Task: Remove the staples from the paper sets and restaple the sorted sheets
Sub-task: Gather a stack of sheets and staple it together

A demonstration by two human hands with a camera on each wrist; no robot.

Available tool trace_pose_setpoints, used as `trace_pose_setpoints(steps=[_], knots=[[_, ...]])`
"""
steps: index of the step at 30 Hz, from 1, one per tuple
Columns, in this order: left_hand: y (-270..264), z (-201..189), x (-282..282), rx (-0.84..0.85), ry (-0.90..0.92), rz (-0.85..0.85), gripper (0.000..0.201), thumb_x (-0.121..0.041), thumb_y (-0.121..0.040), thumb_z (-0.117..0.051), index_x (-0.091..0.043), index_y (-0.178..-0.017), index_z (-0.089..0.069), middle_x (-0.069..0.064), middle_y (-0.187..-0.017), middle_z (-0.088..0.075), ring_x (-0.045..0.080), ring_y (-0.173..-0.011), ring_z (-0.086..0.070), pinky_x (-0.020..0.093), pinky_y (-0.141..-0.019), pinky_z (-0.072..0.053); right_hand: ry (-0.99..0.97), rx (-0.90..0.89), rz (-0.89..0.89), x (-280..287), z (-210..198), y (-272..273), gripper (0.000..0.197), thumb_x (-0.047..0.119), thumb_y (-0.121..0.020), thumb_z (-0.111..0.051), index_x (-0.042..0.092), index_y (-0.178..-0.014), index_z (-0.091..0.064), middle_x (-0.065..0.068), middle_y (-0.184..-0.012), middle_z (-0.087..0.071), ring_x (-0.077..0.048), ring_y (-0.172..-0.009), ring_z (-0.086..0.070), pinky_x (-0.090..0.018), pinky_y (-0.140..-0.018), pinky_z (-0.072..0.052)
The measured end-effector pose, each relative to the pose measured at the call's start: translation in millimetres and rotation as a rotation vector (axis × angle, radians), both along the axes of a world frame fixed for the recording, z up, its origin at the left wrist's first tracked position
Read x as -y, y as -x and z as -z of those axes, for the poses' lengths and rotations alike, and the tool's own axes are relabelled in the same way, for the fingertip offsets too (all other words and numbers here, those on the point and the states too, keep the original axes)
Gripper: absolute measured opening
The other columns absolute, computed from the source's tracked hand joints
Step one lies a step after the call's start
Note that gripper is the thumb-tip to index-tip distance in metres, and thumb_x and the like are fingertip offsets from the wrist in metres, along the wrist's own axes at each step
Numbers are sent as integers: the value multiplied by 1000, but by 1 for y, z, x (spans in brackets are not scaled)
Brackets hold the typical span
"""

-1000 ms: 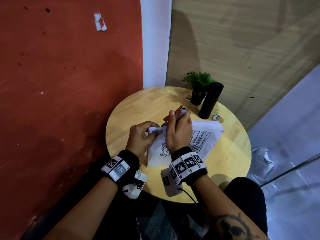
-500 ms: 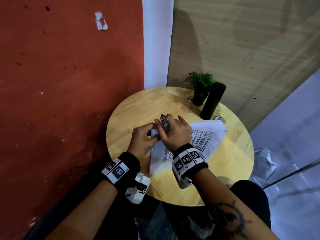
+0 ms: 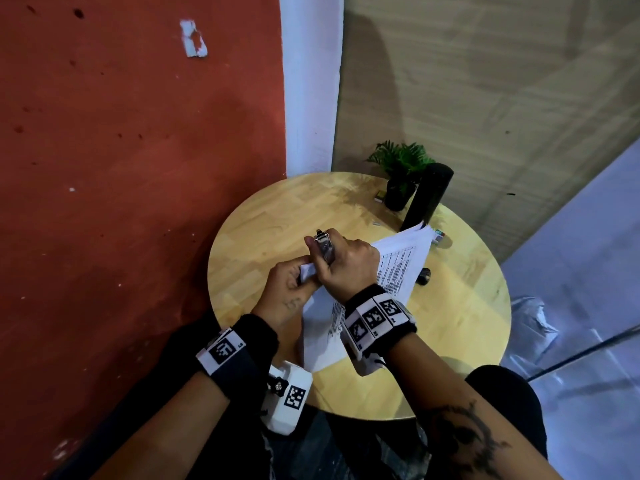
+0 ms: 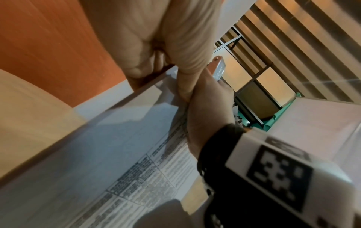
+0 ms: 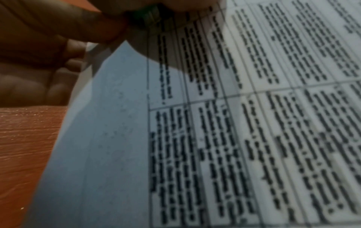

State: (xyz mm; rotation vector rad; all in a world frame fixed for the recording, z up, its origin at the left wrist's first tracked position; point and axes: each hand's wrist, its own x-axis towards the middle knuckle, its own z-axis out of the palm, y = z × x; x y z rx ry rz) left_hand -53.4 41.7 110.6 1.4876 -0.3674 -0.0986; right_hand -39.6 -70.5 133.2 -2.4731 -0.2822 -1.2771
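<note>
Left hand [image 3: 289,289] pinching corner of paper set [image 3: 398,271], near table [image 3: 270,216] middle. Right hand [image 3: 346,263] fingers clenched round stapler [image 3: 325,244], at same corner.

Head view: high above, looking steeply down on the round table [image 3: 277,220] and both wrists. Wrist views: very close, left along its hand toward the printed sheets [image 4: 121,154], right nearly against them. Shared by all three: those sheets.

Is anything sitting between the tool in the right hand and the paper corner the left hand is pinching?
Nothing visible. The right hand grips the metal tool directly at the paper corner pinched by the left hand. The contact point itself is hidden behind the fingers.
</note>
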Motion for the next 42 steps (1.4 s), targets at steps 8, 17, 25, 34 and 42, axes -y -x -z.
trace_pose_setpoints(steps=[8,17,25,34,42], knots=[[-1,-3,-7,57,-93,35,19,-1,-81,-67,-12,-96,-66,-19,-72,-69,-9,-74,-58,12,-67,-44,-20,21,-45,2,1,-1,40,41,-82,-51,11,-56,-53,-3,-39,-51,-25,-33,-49,-17,-40,-25],[10,-5,-1,124,-72,-84,13,10,-76,-69,-2,-83,-69,2,-75,-64,-1,-66,-55,13,-61,-44,-1036,71,-140,46,-28,33,67,58,-78,-50,-7,-81,-63,13,-56,-62,-3,-50,-54,-18,-53,-40],[6,1,2,18,-78,-53,9,3,-76,-72,-2,-82,-68,3,-77,-67,5,-70,-59,18,-65,-47,-1354,-165,29,135,21,85,18,-4,-81,-52,13,-87,-55,5,-53,-53,-6,-39,-48,-18,-40,-40],[7,3,4,64,-134,-116,9,-1,-78,-73,1,-78,-64,-9,-67,-64,3,-62,-55,15,-58,-43,-1249,-711,-59,138,54,56,39,-22,-70,-61,7,-96,-55,3,-57,-63,-4,-40,-53,-15,-38,-39],[6,12,7,-60,-42,-183,13,-4,-80,-70,-3,-93,-69,-8,-83,-74,6,-79,-67,19,-71,-52,-1261,-785,-75,143,70,41,33,-21,-74,-58,12,-74,-56,9,-50,-64,-3,-44,-57,-15,-43,-43]])
